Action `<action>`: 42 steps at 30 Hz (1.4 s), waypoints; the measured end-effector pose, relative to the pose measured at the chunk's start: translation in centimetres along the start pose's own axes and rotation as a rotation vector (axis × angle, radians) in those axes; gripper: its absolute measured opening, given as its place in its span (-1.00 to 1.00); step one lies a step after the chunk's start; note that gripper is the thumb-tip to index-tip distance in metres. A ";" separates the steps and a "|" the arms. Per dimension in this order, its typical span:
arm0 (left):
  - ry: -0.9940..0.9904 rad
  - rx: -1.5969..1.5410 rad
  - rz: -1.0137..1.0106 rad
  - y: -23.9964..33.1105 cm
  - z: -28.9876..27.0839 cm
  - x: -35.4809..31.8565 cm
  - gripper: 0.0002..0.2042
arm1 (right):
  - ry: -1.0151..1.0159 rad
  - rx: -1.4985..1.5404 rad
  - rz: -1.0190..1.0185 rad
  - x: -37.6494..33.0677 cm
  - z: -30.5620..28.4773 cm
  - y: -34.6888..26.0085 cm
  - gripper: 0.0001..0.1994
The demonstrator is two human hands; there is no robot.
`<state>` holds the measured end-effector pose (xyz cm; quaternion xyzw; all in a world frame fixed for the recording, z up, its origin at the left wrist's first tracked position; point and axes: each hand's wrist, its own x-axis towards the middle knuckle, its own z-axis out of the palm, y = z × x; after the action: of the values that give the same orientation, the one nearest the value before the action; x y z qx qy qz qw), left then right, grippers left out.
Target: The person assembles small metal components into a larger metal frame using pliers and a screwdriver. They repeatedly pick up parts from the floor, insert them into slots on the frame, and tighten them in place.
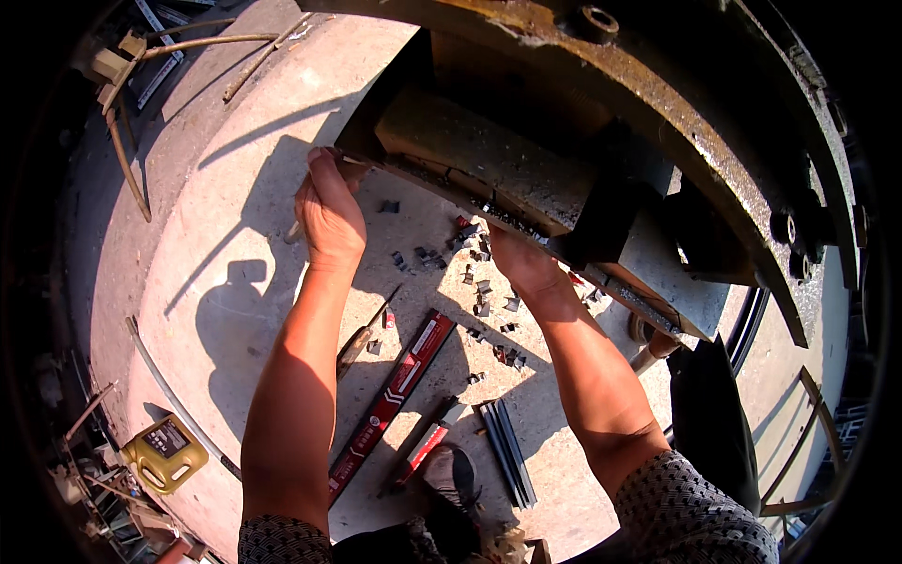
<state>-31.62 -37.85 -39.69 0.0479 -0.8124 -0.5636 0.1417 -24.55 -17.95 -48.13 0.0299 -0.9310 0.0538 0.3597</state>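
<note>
A heavy, rusty metal machine (pixel 484 141) with curved ribs fills the upper right. A long, narrow plate edge (pixel 451 193) runs along its lower front, dusted with bright chips. My left hand (pixel 331 211) is closed around the left end of this edge, thumb up; its other fingertips are mostly hidden. Farther right, my right hand (pixel 521 260) reaches beneath the same edge, and the metal hides its fingers. Small, dark, bent scraps (pixel 483 288) lie scattered on the concrete below and between my forearms.
Near my shoe (pixel 453 475) lie a long red-and-black box (pixel 393 404), a shorter red-and-black box (pixel 427 446) and several dark strips (pixel 507 453). A pointed tool (pixel 355 348) rests beside my left forearm. A yellow jug (pixel 164 453) stands lower left, beside a curved rod (pixel 178 399).
</note>
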 end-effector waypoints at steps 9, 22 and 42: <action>0.073 0.035 -0.019 -0.1 -0.3 -0.2 -0.41 | -0.552 0.585 0.303 2.5 -3.1 -0.6 -0.50; 0.067 0.041 -0.011 0.7 0.6 -0.3 -0.37 | -0.046 0.001 -0.033 -1.5 2.6 -1.2 -0.64; 0.110 0.034 0.024 0.6 0.8 -0.5 -0.40 | -0.205 0.110 0.083 1.1 -2.4 -0.7 -0.52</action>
<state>-31.35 -36.84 -39.50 0.0714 -0.8132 -0.5447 0.1921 -23.70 -18.41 -45.62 0.0162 -0.9590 0.1163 0.2580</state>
